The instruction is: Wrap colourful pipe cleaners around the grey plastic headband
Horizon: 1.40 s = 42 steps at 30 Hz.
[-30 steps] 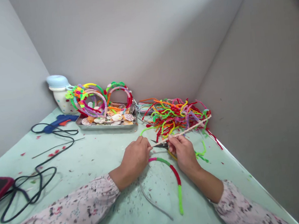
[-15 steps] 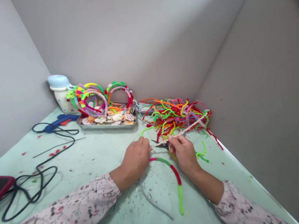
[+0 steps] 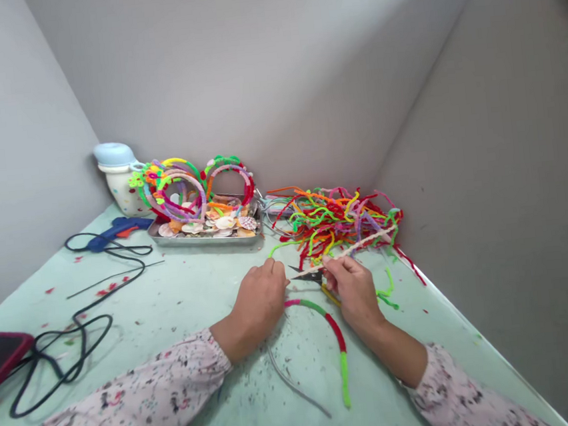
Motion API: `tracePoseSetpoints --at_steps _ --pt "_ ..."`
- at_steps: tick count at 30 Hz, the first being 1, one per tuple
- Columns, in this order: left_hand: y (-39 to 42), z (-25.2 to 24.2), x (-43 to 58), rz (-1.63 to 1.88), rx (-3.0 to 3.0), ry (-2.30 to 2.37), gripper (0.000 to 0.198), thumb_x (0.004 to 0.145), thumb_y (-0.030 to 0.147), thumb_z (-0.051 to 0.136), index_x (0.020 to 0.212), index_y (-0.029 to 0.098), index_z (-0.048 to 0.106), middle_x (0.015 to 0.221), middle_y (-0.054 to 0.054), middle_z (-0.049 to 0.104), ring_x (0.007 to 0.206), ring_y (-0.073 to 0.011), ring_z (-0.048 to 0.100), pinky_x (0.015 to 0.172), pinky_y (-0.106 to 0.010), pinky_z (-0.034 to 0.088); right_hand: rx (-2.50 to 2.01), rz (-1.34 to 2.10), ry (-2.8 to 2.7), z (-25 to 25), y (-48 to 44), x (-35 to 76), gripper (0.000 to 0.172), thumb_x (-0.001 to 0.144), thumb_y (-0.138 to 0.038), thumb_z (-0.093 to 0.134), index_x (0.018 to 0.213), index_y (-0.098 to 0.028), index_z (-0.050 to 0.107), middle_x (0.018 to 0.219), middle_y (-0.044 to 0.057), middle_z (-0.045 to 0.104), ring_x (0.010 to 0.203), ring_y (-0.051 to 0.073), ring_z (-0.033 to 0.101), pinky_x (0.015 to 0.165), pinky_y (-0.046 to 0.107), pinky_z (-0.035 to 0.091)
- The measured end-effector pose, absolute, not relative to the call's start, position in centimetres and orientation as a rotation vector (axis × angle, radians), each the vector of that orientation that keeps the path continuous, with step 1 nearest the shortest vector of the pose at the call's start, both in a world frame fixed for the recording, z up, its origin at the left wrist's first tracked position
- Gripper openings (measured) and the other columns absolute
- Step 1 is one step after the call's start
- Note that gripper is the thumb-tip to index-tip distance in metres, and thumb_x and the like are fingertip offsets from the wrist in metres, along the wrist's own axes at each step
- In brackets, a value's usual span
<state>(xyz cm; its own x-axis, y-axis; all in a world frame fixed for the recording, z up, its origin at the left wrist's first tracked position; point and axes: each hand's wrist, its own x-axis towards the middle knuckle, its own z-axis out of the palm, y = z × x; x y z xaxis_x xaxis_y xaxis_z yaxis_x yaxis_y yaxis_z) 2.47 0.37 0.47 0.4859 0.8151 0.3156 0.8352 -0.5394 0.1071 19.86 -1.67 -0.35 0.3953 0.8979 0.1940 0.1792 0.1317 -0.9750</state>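
My left hand is closed over the top of a headband. Pink, green and red pipe cleaner covers the headband's right side, while its left leg shows as bare grey metal. Between the fingertips of my right hand is a pale pink pipe cleaner, one end sticking up to the right and the other reaching toward my left fingers. Whether my left fingers grip that end is hidden. Small scissors with dark blades and a yellow handle lie behind and partly under my right hand.
A pile of coloured pipe cleaners lies at the back right. Finished headbands stand on a metal tray of shells. Leftward are a blue glue gun, a black cord, a lidded cup and a red-edged phone.
My right hand and the pale pipe cleaner have dipped slightly, with the pipe cleaner's far end a little lower. The whole view has shifted a few pixels. My left hand keeps its hold.
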Motion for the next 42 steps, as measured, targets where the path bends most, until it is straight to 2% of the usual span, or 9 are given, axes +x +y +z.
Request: tracePoseSetpoints --at_steps 14,17,21,24,27,32,40,42 --pt "0.2 0.6 2.3 -0.759 -2.687 -1.412 0.014 0.089 0.025 0.041 0.083 0.017 0.050 0.082 -0.004 0.054 0.074 -0.0193 0.050 0.067 -0.032 0.040 -1.358 0.646 -1.066 -0.2 -1.7 19.9 0.036 0.080 -0.043 0.057 0.056 -0.018 0.047 0.048 -0.005 0.045 0.046 0.009 0.039 0.047 0.023 0.033" --pt "-0.1 0.9 2.2 -0.905 -2.743 -1.374 0.015 0.089 0.029 0.043 0.091 0.016 0.051 0.090 -0.005 0.055 0.080 -0.0195 0.051 0.072 -0.033 0.041 -1.351 0.660 -1.091 -0.1 -1.6 19.9 0.035 0.080 -0.043 0.057 0.058 -0.018 0.047 0.048 -0.005 0.045 0.046 0.009 0.038 0.047 0.023 0.033" --pt "-0.4 0.9 2.3 -1.025 -2.826 -1.294 0.029 0.087 0.035 0.046 0.110 0.016 0.049 0.100 -0.007 0.056 0.088 -0.0198 0.053 0.076 -0.032 0.042 -1.352 0.699 -1.161 0.0 -1.9 19.4 0.034 0.081 -0.042 0.056 0.058 -0.018 0.047 0.050 -0.005 0.046 0.048 0.010 0.040 0.050 0.023 0.034" --pt "-0.4 0.7 2.4 -1.036 -2.900 -1.250 0.023 0.089 0.032 0.043 0.104 0.018 0.053 0.092 -0.005 0.060 0.082 -0.0172 0.055 0.073 -0.029 0.042 -1.337 0.721 -1.216 0.1 -2.2 18.9 0.033 0.081 -0.040 0.057 0.059 -0.018 0.048 0.051 -0.004 0.047 0.050 0.010 0.042 0.054 0.023 0.036" --pt "-0.4 0.5 2.4 -1.054 -2.933 -1.242 0.020 0.092 0.027 0.038 0.092 0.018 0.056 0.084 -0.003 0.062 0.077 -0.0147 0.057 0.071 -0.026 0.042 -1.282 0.791 -1.220 0.1 -2.4 18.8 0.027 0.081 -0.039 0.058 0.065 -0.018 0.053 0.053 -0.004 0.050 0.052 0.011 0.044 0.054 0.024 0.037" --pt "-0.3 0.4 2.3 -1.083 -2.886 -1.312 0.021 0.092 0.027 0.037 0.089 0.018 0.057 0.080 -0.002 0.063 0.072 -0.0137 0.058 0.069 -0.025 0.041 -1.121 0.919 -1.150 -0.3 -2.2 19.1 0.021 0.083 -0.037 0.056 0.090 -0.018 0.060 0.059 -0.002 0.054 0.052 0.011 0.047 0.052 0.023 0.037" --pt "-0.3 0.4 2.4 -0.929 -2.841 -1.276 0.025 0.093 0.030 0.035 0.093 0.022 0.059 0.079 0.000 0.067 0.070 -0.0147 0.061 0.066 -0.025 0.042 -1.175 0.846 -1.098 -0.7 -1.8 19.4 0.025 0.082 -0.038 0.057 0.068 -0.017 0.056 0.053 -0.003 0.050 0.049 0.009 0.042 0.049 0.022 0.034" --pt "-0.4 0.4 2.5 -0.932 -2.813 -1.288 0.025 0.093 0.030 0.035 0.102 0.023 0.057 0.079 -0.001 0.068 0.068 -0.0150 0.062 0.064 -0.025 0.042 -1.186 0.859 -1.067 -0.7 -1.6 19.5 0.026 0.081 -0.039 0.058 0.067 -0.017 0.054 0.053 -0.003 0.050 0.047 0.009 0.042 0.048 0.022 0.034"
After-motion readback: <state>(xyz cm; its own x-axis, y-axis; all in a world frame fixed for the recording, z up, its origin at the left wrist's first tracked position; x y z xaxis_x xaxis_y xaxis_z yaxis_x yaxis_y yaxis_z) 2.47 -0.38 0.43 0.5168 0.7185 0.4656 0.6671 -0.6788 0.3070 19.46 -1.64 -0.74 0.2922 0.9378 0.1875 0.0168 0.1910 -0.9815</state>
